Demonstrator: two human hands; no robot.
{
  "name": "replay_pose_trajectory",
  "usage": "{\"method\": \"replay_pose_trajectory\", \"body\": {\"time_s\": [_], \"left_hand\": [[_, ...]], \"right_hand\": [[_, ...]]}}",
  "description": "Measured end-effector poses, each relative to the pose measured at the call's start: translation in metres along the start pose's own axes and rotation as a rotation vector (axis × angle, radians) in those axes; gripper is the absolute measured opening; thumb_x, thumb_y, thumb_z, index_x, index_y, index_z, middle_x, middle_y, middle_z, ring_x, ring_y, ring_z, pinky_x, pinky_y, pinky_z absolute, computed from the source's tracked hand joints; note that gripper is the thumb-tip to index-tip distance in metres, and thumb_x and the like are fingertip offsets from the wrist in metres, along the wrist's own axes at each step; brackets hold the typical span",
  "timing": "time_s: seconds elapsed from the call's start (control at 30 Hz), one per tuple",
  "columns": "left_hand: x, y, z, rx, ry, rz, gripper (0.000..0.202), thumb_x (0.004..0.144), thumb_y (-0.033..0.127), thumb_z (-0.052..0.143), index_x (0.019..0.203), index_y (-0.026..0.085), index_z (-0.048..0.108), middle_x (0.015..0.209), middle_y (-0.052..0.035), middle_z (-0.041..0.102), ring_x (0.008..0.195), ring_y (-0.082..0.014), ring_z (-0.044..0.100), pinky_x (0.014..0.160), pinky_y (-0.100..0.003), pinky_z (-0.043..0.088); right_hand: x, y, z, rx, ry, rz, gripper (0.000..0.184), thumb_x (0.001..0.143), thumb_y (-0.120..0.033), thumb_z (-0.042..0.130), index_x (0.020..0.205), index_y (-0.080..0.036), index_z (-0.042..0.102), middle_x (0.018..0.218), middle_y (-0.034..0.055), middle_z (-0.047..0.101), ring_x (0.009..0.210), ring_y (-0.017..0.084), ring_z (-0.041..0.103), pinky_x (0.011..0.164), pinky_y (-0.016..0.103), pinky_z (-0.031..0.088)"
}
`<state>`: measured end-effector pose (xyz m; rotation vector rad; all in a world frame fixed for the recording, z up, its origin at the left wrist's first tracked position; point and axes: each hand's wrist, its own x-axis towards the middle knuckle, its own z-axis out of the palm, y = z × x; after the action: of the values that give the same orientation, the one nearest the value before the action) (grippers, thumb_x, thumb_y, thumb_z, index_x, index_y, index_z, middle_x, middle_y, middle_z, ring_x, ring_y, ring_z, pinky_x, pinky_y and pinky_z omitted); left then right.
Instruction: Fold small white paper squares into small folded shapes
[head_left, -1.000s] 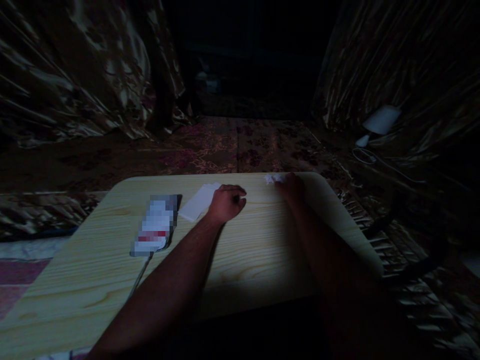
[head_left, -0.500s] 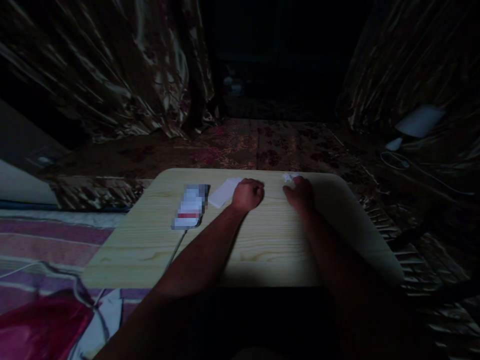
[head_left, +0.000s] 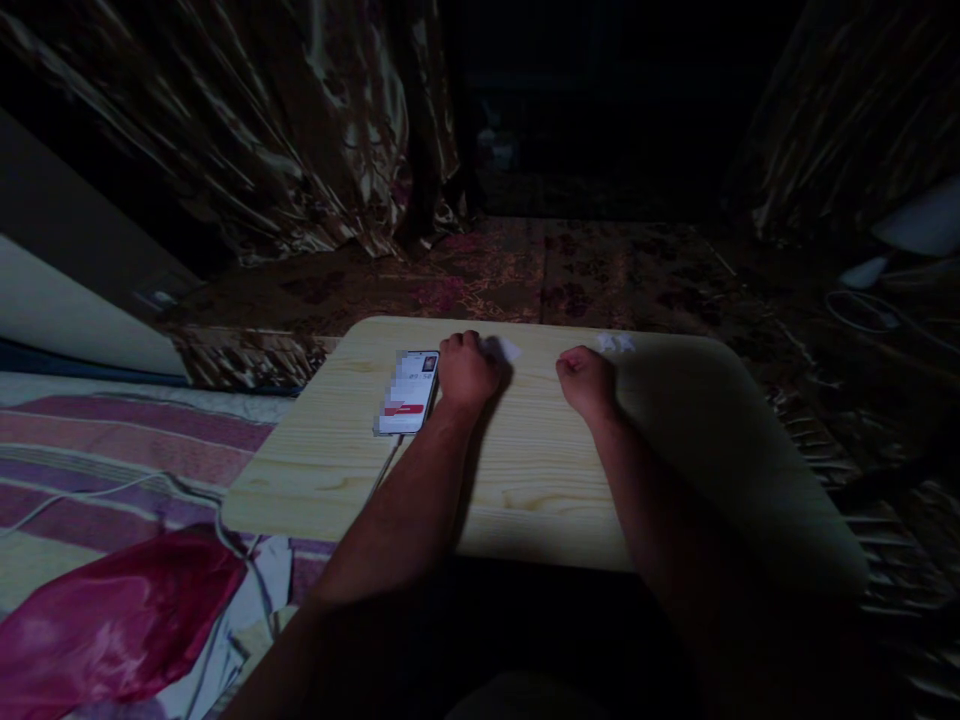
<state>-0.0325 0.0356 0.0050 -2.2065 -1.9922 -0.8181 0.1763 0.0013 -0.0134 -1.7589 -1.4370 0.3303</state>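
My left hand (head_left: 469, 372) is closed over a white paper piece (head_left: 505, 348), whose right end shows past the hand; the rest lies hidden under it. My right hand (head_left: 588, 384) rests near the far edge of the light wooden table (head_left: 525, 505), fingers curled into a fist with nothing visible in them. Just beyond it lie small white pointed paper pieces (head_left: 616, 343), apart from the hand. Close on the left of my left hand is a phone (head_left: 409, 393) with a lit, partly blurred screen.
A cable (head_left: 385, 468) runs from the phone under my left forearm. On the left, a striped bedcover (head_left: 135, 450) bears a shiny pink cloth or bag (head_left: 127, 625). Patterned curtains (head_left: 360, 120) hang behind, and a white lamp (head_left: 926, 220) stands at far right.
My left hand has shifted left over the white paper, beside the phone. My right hand has let go of the small white pieces and drawn back into a fist. The view has turned slightly.
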Motion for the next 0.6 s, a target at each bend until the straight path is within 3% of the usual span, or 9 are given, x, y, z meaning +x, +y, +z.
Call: {"method": "replay_pose_trajectory", "body": {"time_s": [0.23, 0.6], "left_hand": [[0.0016, 0.0024, -0.0009, 0.042, -0.164, -0.026, 0.037, 0.082, 0.031, 0.061, 0.112, 0.009, 0.066, 0.112, -0.0255, 0.068, 0.111, -0.0388, 0.062, 0.097, -0.051, 0.047], [0.0007, 0.0044, -0.0013, 0.064, -0.185, -0.038, 0.034, 0.084, 0.031, 0.061, 0.112, 0.012, 0.065, 0.111, -0.0237, 0.070, 0.108, -0.0400, 0.062, 0.094, -0.053, 0.048]], "right_hand": [[0.0006, 0.0014, -0.0035, 0.037, -0.029, 0.056, 0.024, 0.087, -0.033, 0.056, 0.089, -0.019, 0.075, 0.087, 0.0056, 0.079, 0.080, 0.019, 0.072, 0.074, 0.026, 0.052], [0.0024, 0.0018, -0.0066, 0.012, -0.058, 0.059, 0.020, 0.086, -0.031, 0.058, 0.085, -0.021, 0.076, 0.086, 0.0030, 0.079, 0.084, 0.020, 0.073, 0.076, 0.027, 0.052]]}}
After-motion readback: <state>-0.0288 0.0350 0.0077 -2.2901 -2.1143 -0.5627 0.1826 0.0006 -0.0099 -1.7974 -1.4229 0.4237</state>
